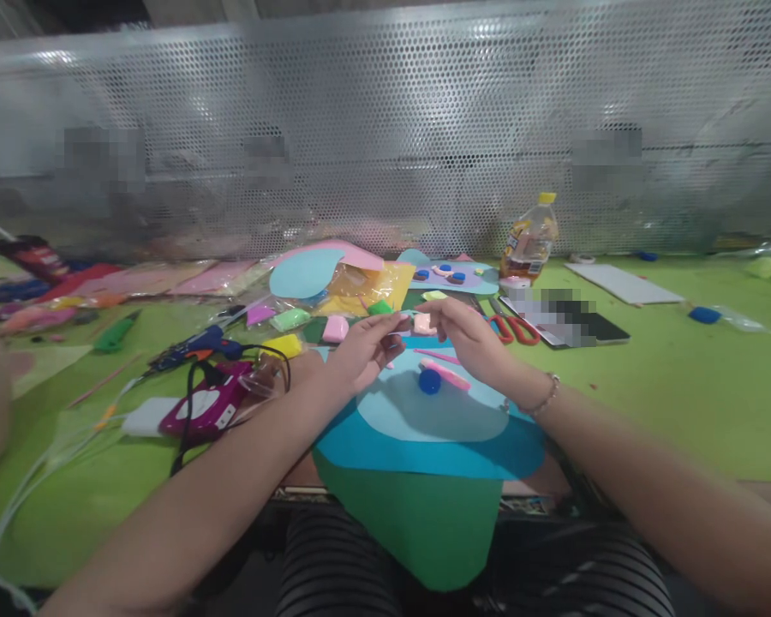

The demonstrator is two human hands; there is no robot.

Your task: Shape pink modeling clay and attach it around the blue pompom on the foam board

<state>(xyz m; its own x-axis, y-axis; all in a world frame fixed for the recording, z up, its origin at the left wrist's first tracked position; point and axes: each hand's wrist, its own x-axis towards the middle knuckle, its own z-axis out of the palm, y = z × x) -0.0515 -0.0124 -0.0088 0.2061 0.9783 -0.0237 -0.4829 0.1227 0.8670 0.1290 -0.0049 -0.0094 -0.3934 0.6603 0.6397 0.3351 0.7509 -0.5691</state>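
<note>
My left hand (371,344) is raised over the layered paper, its thumb and fingers pinched together. Whatever lies in that pinch is too small to make out. Facing it, my right hand (475,338) has its fingers bent inward and closed; what they hold, if anything, is hidden. A pale pink piece (423,324) shows between the fingertips of both hands; I cannot tell if either touches it. Below them, a blue ball of clay (430,382) and a pink stick-like tool (446,374) lie on a light blue paper shape (404,411), over darker blue paper (385,454) and green paper (424,523).
Red-handled scissors (514,330) and a dark tablet-like slab (578,321) lie at right, before a bottle (530,236). A blue glue gun (196,347), purple power strip (209,401) and cables sit at left. Several clay packets lie behind my hands. A perforated metal screen (385,128) stands behind.
</note>
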